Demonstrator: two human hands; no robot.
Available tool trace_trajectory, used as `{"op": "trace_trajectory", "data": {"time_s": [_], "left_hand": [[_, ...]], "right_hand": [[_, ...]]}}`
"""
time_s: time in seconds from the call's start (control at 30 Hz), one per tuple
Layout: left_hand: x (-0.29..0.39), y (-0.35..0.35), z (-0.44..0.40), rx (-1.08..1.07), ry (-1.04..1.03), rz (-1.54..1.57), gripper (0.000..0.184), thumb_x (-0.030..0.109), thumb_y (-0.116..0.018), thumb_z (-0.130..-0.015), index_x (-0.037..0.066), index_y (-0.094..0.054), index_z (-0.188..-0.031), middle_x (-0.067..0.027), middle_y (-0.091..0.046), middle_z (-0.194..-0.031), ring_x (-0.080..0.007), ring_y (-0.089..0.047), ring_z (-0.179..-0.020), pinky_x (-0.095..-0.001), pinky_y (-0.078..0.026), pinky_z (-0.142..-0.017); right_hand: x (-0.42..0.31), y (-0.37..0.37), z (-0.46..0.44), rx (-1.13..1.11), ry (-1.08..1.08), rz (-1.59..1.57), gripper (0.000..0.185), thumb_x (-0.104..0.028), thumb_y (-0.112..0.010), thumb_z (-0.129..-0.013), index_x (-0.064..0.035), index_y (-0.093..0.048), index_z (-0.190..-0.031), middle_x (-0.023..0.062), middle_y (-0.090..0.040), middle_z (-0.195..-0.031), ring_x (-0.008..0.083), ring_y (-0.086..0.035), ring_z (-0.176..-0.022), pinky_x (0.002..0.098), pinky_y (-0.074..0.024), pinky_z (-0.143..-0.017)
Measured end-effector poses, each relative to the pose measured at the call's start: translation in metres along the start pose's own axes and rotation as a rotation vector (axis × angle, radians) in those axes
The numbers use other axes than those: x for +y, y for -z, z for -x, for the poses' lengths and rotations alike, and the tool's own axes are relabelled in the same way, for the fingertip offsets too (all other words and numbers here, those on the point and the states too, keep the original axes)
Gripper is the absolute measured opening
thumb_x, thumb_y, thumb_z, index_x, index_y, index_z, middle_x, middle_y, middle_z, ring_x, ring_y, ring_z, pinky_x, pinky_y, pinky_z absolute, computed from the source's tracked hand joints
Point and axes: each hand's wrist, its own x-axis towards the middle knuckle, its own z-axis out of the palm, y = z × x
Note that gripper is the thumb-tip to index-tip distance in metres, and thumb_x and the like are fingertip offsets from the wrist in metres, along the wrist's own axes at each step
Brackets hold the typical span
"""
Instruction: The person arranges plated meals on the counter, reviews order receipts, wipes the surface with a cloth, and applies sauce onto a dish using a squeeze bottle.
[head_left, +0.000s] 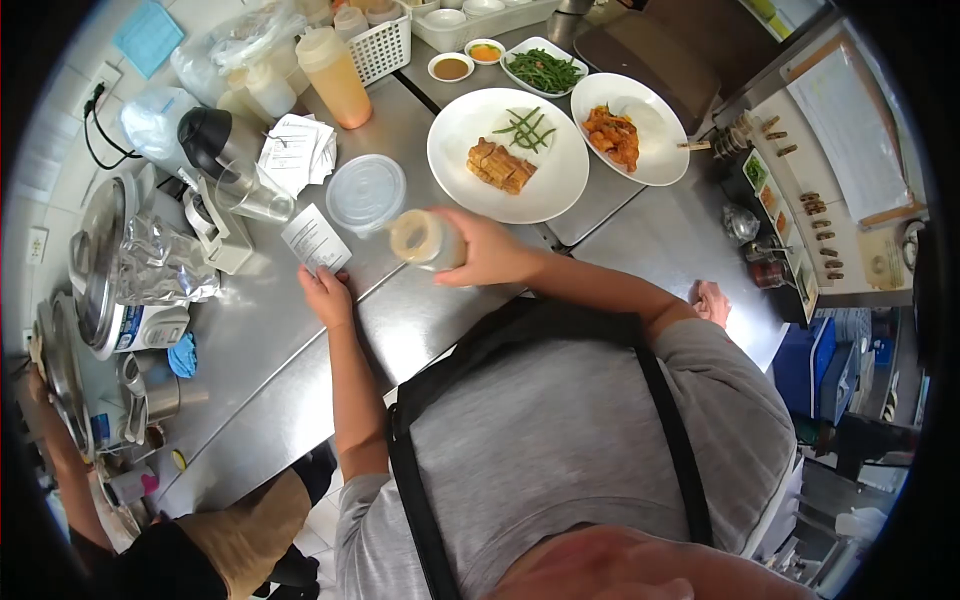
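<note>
In the middle of the scene, just above the near side of the brushed stainless-steel counter [235, 365], the right hand [488, 250] is wrapped around a translucent cylindrical plastic bottle with tan contents [428, 242], its round pale end turned toward the left; blur hides whether that end is the mouth or the base. The bottle should be fairly light, its wall likely soft enough to give under a squeeze and perhaps slick if sauce has smeared it, so the sides around the middle look the safest hold. To its left, the left hand [325, 297] has the near edge of a small white rectangular slip of printed paper [316, 238] pinched between thumb and fingers; that sheet should be almost weightless, easily creased or wetted, and best taken by a margin. Just beyond the slip lies a round, translucent plastic lid [367, 194], flat and smooth with a raised rim. Farther right, a wide, glossy white round plate [540, 198] bears a ridged, browned slab of food [500, 166] and thin green beans [526, 130], and beside it a white oval dish [652, 169] holds chunky orange-red food [612, 138]. At the far left stands an upright, semi-clear squeeze bottle of orange liquid [335, 82], smooth and tapered at the top.
</note>
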Motion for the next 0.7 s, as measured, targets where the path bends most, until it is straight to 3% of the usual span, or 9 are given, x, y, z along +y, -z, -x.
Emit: {"op": "trace_trajectory", "data": {"time_s": [0.1, 0.17, 0.33, 0.43, 0.7], "left_hand": [[-0.006, -0.001, -0.001, 0.008, -0.037, -0.065, 0.026, 0.009, -0.038, -0.084, -0.003, -0.041, -0.107, -0.0106, -0.057, -0.071, -0.0142, -0.055, -0.053, -0.0280, -0.045, -0.052], [-0.007, -0.002, -0.002, 0.023, -0.035, -0.052, 0.025, 0.009, -0.038, -0.084, -0.003, -0.041, -0.106, -0.0106, -0.057, -0.070, -0.0144, -0.055, -0.052, -0.0282, -0.044, -0.052], [-0.003, -0.004, -0.002, 0.034, -0.033, -0.072, 0.022, 0.007, -0.037, -0.084, -0.003, -0.040, -0.103, -0.0108, -0.056, -0.072, -0.0137, -0.053, -0.049, -0.0268, -0.044, -0.051], [-0.002, -0.004, -0.003, 0.046, -0.026, -0.083, 0.023, 0.008, -0.037, -0.084, -0.003, -0.041, -0.104, -0.0108, -0.056, -0.071, -0.0140, -0.053, -0.049, -0.0274, -0.044, -0.051], [0.001, -0.004, -0.002, 0.043, -0.010, -0.105, 0.022, 0.007, -0.038, -0.084, -0.002, -0.040, -0.104, -0.0103, -0.056, -0.070, -0.0135, -0.053, -0.048, -0.0267, -0.043, -0.050]], "right_hand": [[-0.018, 0.050, 0.014, 0.043, -0.089, 0.159, 0.072, -0.023, -0.069, -0.057, -0.0067, -0.040, -0.121, 0.0173, -0.051, -0.110, 0.0293, -0.050, -0.101, 0.0345, -0.0401, -0.085], [-0.009, 0.081, 0.021, 0.107, -0.185, 0.427, 0.074, -0.020, -0.067, -0.057, -0.0110, -0.037, -0.124, 0.0149, -0.049, -0.114, 0.0260, -0.050, -0.104, 0.0326, -0.0388, -0.088], [-0.001, 0.148, 0.025, 0.080, -0.524, 0.903, 0.068, -0.018, -0.063, -0.058, -0.0164, -0.039, -0.122, 0.0144, -0.053, -0.106, 0.0296, -0.052, -0.096, 0.0369, -0.0427, -0.082], [0.038, 0.174, 0.030, 0.117, -0.439, 1.072, 0.057, -0.015, -0.063, -0.060, -0.0167, -0.043, -0.113, 0.0135, -0.055, -0.098, 0.0286, -0.055, -0.092, 0.0386, -0.0444, -0.078], [0.055, 0.196, 0.015, 0.096, -0.616, 1.284, 0.049, -0.014, -0.065, -0.063, -0.0177, -0.046, -0.109, 0.0095, -0.054, -0.099, 0.0293, -0.054, -0.093, 0.0406, -0.0437, -0.077]]}}
